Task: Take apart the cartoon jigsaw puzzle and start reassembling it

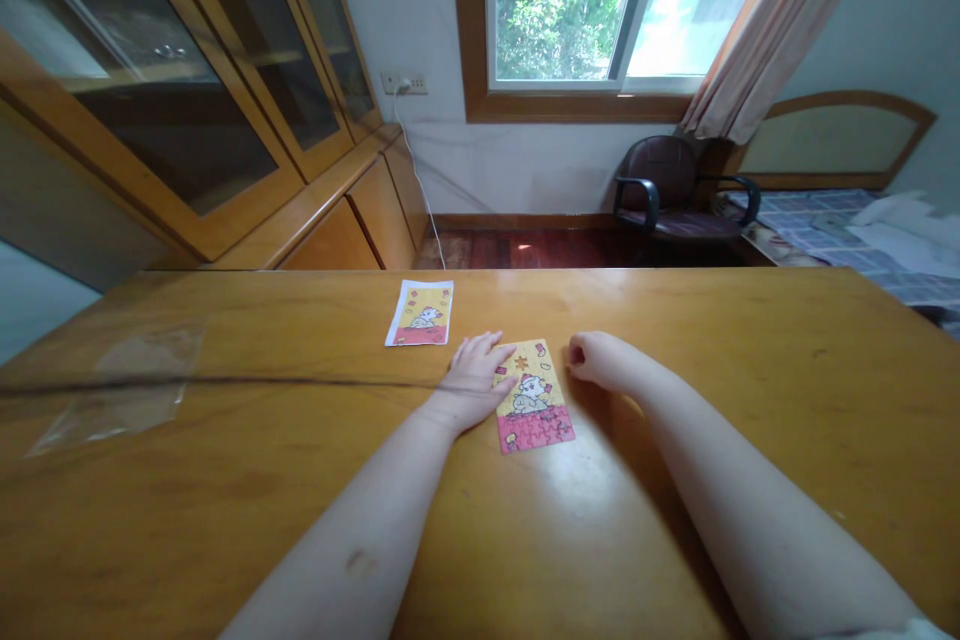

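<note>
Resting left hand (474, 382) on jigsaw puzzle (534, 402).

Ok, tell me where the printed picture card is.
In the head view, the picture card lies on the table, left of centre, just beyond the left hand and the puzzle.

A home room: wooden table (675, 520), glass-fronted cabinet (187, 100), curtained window (600, 10), armchair (667, 190), bed (862, 240).

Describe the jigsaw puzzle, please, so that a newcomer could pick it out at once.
On the wide wooden table, look at the middle, between the left hand and the right hand. The jigsaw puzzle lies flat there, its left edge under the left hand. Unlike the similar yellow-and-pink card farther back, it has no white border and shows piece seams.
</note>
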{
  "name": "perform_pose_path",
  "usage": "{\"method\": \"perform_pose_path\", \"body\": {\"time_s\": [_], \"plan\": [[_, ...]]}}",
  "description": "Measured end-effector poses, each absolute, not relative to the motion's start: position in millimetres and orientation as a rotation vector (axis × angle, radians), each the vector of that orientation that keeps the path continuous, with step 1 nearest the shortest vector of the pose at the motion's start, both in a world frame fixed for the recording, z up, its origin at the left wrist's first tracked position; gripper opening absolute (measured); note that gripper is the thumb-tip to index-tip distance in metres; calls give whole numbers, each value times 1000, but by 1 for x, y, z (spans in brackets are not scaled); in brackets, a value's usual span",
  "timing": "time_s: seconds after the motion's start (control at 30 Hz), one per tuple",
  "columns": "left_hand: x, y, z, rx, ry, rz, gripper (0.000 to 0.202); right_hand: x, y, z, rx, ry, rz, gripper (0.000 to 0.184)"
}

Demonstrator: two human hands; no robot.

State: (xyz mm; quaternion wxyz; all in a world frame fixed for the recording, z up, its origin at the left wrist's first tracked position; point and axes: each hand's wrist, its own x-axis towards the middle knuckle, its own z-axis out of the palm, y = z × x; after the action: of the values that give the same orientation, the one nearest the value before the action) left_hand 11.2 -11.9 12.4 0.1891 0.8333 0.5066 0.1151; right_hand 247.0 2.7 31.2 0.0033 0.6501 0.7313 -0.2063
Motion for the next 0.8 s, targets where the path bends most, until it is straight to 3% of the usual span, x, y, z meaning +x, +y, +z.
{"method": "perform_pose_path", "body": {"time_s": [0.23, 0.37, 0.8], "plan": [[10, -13, 14, 2397, 1422, 405, 46, 239, 4, 33, 2142, 2500, -815, 19], [8, -14, 15, 2400, 1393, 467, 44, 234, 3, 32, 2175, 2516, -800, 13], [9, -14, 11, 2426, 1357, 445, 50, 226, -4, 30, 1721, 2742, -801, 25]]}}
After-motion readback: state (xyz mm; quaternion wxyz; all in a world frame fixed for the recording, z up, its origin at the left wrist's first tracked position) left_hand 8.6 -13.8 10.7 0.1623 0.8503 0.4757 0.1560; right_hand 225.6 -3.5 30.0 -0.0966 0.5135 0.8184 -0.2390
